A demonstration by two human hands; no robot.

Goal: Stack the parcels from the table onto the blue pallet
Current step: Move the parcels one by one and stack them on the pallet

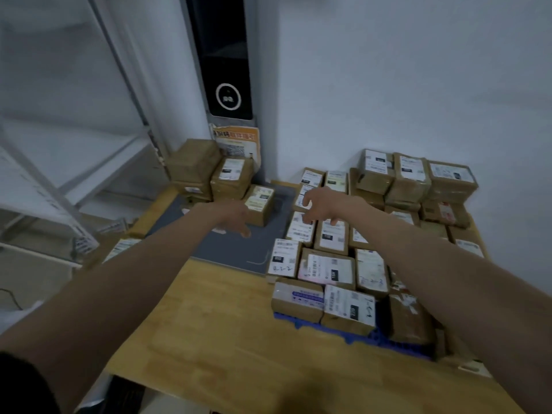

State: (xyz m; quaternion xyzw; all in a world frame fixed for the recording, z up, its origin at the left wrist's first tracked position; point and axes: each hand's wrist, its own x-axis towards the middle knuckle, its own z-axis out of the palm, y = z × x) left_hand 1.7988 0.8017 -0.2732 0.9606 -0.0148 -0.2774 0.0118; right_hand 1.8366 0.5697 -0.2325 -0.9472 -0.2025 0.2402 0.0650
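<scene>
Many brown parcels (328, 270) with white labels sit packed close together on the blue pallet (301, 322), at about 3 o'clock on the wooden table (215, 318). One small box (260, 204) stands alone on the grey mat (227, 249), near 12 o'clock. A little pile of boxes (206, 171) sits at 11 o'clock. The left hand (236, 216) reaches beside the small box, fingers loose, holding nothing. The right hand (321, 204) hangs over the packed parcels, fingers spread wide.

Brown cardboard parcels (325, 264) with white paper labels, ridged blue plastic pallet (301, 323), smooth pale wooden counter (215, 324), matt grey mat (233, 249).
</scene>
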